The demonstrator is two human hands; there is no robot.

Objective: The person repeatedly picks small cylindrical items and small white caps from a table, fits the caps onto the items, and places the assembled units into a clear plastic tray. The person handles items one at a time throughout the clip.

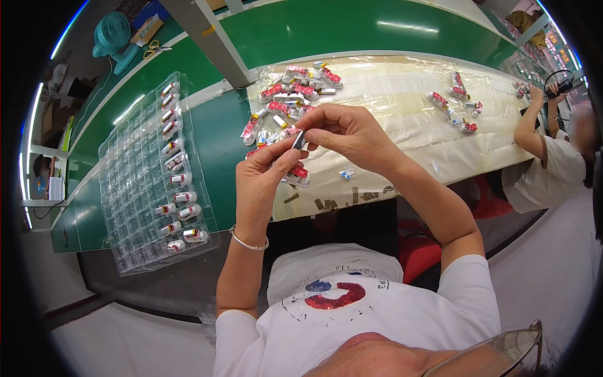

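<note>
Both hands meet over the near part of the cream mat [377,144]. My left hand [259,179], with a bangle at its wrist, is closed in a pinch on a small dark and whitish piece [299,139]. From the other side my right hand [352,135] has thumb and fingertips on the same piece; its exact kind is too small to make out. Just beyond the hands lies a heap of white and red parts [295,91] with silver cylinders. One more white and red part [299,176] sits beneath them, partly hidden.
At the left, a clear compartment tray [135,195] holds several similar parts along its right side. Other parts [458,88] lie farther right on the mat, near a co-worker [549,163]. A metal post [217,47] rises behind the heap. Scissors [156,49] and a green fan [113,34] are far left.
</note>
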